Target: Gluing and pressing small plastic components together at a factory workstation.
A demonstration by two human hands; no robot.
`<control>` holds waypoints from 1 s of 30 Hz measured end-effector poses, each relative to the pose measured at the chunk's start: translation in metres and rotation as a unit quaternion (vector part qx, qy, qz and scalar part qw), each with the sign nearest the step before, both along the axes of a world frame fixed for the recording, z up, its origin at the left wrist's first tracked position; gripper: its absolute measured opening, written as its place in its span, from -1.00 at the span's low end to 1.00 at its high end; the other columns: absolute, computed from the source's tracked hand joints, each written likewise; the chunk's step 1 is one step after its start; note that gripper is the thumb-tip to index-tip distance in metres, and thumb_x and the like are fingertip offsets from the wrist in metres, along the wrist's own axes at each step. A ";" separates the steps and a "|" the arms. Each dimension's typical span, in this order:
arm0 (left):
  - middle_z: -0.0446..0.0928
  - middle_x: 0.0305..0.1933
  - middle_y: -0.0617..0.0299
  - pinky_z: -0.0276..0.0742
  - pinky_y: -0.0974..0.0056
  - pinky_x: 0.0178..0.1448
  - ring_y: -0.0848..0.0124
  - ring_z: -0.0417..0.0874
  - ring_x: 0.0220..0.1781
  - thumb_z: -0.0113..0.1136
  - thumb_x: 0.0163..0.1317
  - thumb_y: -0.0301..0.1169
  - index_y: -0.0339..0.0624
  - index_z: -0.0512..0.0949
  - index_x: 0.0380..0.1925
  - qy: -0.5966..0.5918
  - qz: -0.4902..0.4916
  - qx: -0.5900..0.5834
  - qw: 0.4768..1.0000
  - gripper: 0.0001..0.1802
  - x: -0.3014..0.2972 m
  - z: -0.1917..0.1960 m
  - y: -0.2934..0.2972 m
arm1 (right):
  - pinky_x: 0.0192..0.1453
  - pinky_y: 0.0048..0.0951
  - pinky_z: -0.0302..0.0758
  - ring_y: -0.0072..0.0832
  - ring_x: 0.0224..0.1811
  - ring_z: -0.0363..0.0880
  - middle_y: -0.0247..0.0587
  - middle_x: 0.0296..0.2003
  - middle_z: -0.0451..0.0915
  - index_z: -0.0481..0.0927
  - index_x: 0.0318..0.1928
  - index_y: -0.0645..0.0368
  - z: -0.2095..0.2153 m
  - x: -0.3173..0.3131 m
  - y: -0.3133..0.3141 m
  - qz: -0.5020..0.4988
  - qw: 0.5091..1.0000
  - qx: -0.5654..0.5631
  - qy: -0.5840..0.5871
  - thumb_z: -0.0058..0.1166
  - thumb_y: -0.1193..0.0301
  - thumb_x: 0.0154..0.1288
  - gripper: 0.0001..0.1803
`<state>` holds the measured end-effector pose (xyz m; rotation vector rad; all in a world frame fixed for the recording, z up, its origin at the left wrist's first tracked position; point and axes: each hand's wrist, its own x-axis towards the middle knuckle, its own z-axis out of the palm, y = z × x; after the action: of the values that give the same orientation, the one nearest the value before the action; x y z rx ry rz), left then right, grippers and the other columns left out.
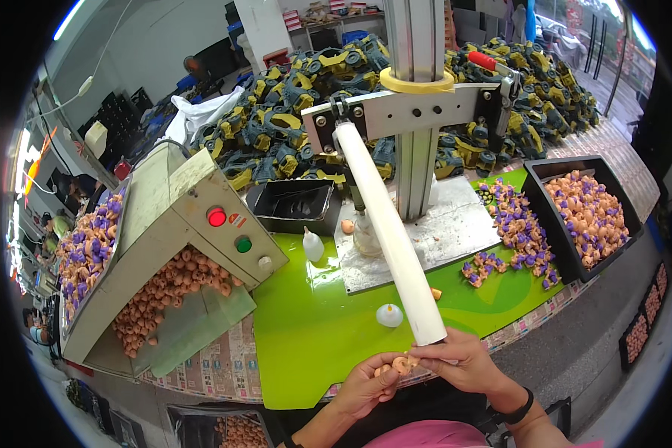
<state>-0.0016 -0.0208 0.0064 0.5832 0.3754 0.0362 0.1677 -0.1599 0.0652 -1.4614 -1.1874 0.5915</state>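
At the front edge of the green board [299, 351], my left hand [362, 388] is closed around small peach-coloured plastic toy parts [402, 366]. The fingertips of my right hand [463, 362] pinch at the same parts from the other side; exactly which piece they grip is partly hidden. Just above my right hand hangs the lower end of a long white lever tube [392, 239], part of a hand press [411, 104]. Whether my hand touches the tube, I cannot tell. Past the tube's end stands a small white squeeze bottle [389, 315].
A beige machine [179, 201] with peach parts in its mouth is at left. Purple-and-peach toy pieces [519, 224] lie at right, beside a black tray [571, 272] of more. Another squeeze bottle [312, 245] and a black bin [295, 216] stand behind. Yellow-and-grey toy vehicles [276, 142] are heaped beyond.
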 end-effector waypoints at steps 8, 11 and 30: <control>0.57 -0.29 0.28 0.27 0.56 -0.56 0.65 0.38 -0.56 0.27 0.26 -0.37 -0.30 0.54 0.01 0.021 -0.001 0.092 0.996 -0.64 -0.002 0.002 0.003 | -0.08 -0.43 0.56 -0.33 -0.15 0.62 -0.19 -0.17 0.61 0.66 -0.07 0.12 0.003 -0.003 -0.004 0.008 0.999 -0.027 -0.045 0.24 0.57 0.13 -0.69; 0.57 -0.35 0.30 0.26 0.55 -0.58 0.65 0.37 -0.59 0.30 0.22 -0.39 -0.29 0.55 0.00 0.051 -0.010 0.164 0.985 -0.64 -0.002 0.002 0.005 | -0.11 -0.43 0.56 -0.33 -0.17 0.62 -0.22 -0.19 0.61 0.66 -0.08 0.12 0.007 -0.001 -0.004 0.021 0.993 -0.026 -0.112 0.25 0.57 0.11 -0.69; 0.53 -0.38 0.26 0.21 0.53 -0.58 0.63 0.32 -0.59 0.27 0.26 -0.30 -0.32 0.53 -0.09 0.009 -0.029 0.056 0.998 -0.66 -0.002 0.019 0.015 | -0.15 -0.35 0.55 -0.29 -0.28 0.59 -0.25 -0.28 0.62 0.67 -0.08 0.06 0.021 0.027 0.018 0.131 0.977 0.013 -0.168 0.27 0.48 0.11 -0.69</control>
<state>-0.0032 -0.0055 0.0256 0.7047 0.3759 -0.0040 0.1945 -0.1414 0.0864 -1.4297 -1.6641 0.5154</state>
